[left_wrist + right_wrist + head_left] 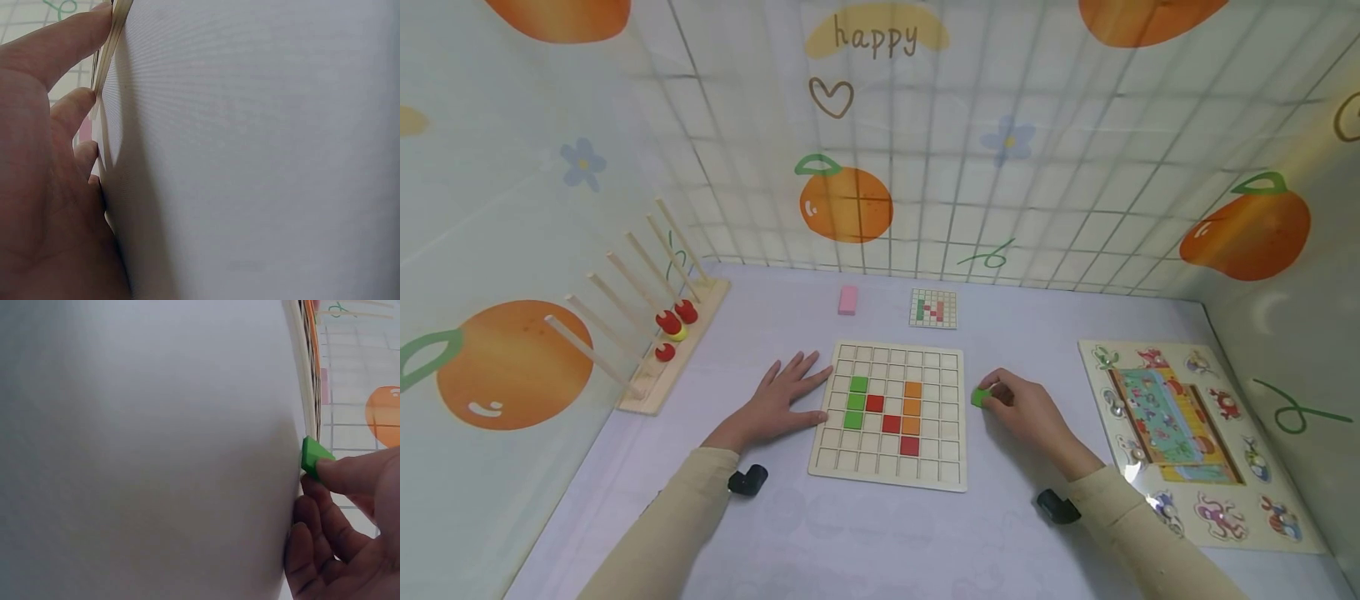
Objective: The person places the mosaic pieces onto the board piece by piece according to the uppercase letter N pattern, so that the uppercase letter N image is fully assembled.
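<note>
My right hand (1026, 412) pinches a green square tile (314, 455) between thumb and fingers, just right of the grid board (951, 467). Spread flat, my left hand (778, 404) rests on the table, its thumb and index fingertips right at the board's left edge, as the left wrist view also shows. On the wooden board lie a column of green tiles (855, 402), a column of orange tiles (912, 407), and red tiles (891, 424) stepping diagonally down to the right between and below them.
Behind the board are a small pattern card (933, 309) and a pink block (847, 300). A wooden peg rack (655, 392) with red and yellow beads stands at left. An animal puzzle board (1202, 450) lies at right, near the right sleeve (1150, 525).
</note>
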`<state>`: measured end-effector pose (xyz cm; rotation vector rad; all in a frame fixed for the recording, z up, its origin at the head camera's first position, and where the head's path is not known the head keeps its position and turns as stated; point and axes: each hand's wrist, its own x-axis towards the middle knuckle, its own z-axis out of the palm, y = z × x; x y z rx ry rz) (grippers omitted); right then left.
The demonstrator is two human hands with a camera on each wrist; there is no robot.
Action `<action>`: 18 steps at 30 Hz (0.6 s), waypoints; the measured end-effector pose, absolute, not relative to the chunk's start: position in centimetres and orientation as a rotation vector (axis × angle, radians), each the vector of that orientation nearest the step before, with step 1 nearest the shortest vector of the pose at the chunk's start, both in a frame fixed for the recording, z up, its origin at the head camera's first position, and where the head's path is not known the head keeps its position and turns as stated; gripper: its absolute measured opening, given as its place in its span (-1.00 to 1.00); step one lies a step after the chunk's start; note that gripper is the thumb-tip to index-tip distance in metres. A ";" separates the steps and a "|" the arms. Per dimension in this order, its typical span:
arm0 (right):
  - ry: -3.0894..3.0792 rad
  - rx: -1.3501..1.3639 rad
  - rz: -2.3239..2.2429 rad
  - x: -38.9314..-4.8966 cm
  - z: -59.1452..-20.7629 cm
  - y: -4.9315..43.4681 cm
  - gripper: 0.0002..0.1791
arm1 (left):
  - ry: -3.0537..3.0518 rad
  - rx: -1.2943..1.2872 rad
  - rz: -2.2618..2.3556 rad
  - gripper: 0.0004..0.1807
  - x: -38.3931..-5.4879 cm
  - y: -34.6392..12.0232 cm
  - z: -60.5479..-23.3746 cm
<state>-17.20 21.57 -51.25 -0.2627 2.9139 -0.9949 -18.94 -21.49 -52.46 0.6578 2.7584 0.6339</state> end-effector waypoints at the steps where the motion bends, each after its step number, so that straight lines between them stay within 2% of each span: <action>1: 2.913 -0.260 -0.999 -17.2 -51.3 21.6 -0.83 | 2.759 0.659 0.635 -0.09 -18.9 -21.5 -52.5; 18: 2.879 -0.212 -1.108 -16.7 -50.5 21.0 -0.87 | 2.764 0.670 0.640 -0.09 -18.9 -21.5 -52.5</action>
